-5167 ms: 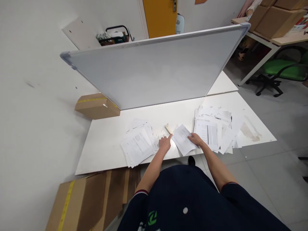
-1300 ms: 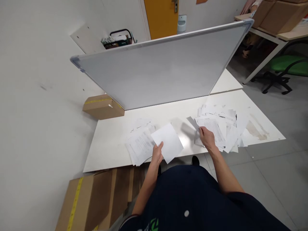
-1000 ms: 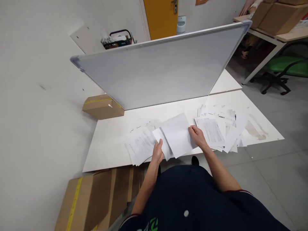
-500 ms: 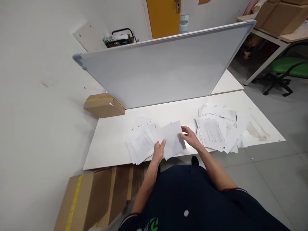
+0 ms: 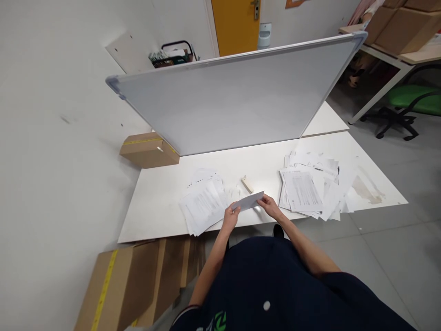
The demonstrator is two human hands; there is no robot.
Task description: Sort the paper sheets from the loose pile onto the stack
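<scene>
Between my two hands I hold sheets of paper (image 5: 248, 202), tilted steeply so that they look like a narrow band. My left hand (image 5: 231, 216) pinches their left end, thumb on top. The right end is gripped by my right hand (image 5: 269, 205). How many sheets there are I cannot tell. Just beyond them on the white table lies a small cream-coloured stapler-like tool (image 5: 247, 184). A fanned pile of printed papers (image 5: 203, 205) lies left of my hands. On the right spreads a larger, untidy paper pile (image 5: 303, 189).
A large whiteboard (image 5: 234, 101) stands across the back of the table (image 5: 155, 207). One cardboard box (image 5: 148, 151) sits at the table's left end, and more boxes (image 5: 120, 280) stand below on the floor. A green chair (image 5: 413, 99) is at the right.
My right hand drew a sheet from the right pile and brought it to the one in my left hand. The sheets have tipped from nearly flat to steep, uncovering the cream-coloured tool.
</scene>
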